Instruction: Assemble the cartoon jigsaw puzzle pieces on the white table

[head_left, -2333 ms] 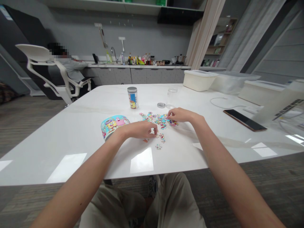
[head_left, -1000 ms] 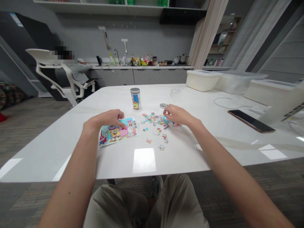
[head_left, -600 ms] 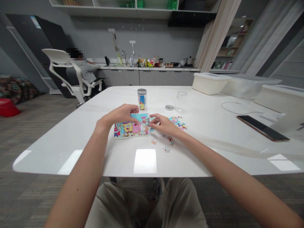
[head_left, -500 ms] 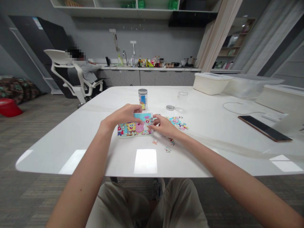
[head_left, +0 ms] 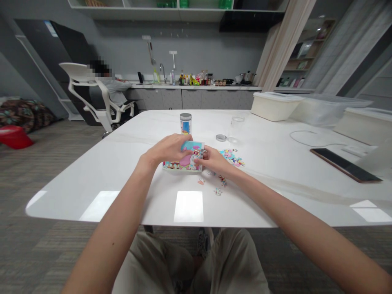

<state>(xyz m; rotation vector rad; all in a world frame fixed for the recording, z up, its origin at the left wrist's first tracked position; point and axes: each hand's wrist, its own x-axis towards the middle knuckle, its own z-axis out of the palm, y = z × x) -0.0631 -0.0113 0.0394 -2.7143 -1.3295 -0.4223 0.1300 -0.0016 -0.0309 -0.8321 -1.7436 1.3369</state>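
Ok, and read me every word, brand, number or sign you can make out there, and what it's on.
No text is readable.
Picture card: what looks like a barcode at its right end; no digits legible.
Lidded jar: label too small to read.
Fridge: sticker too blurred.
Counter bottles: too small.

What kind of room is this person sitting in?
Most likely a kitchen or pantry area: the counter along the back wall has a tap, several bottles and a metal pot.
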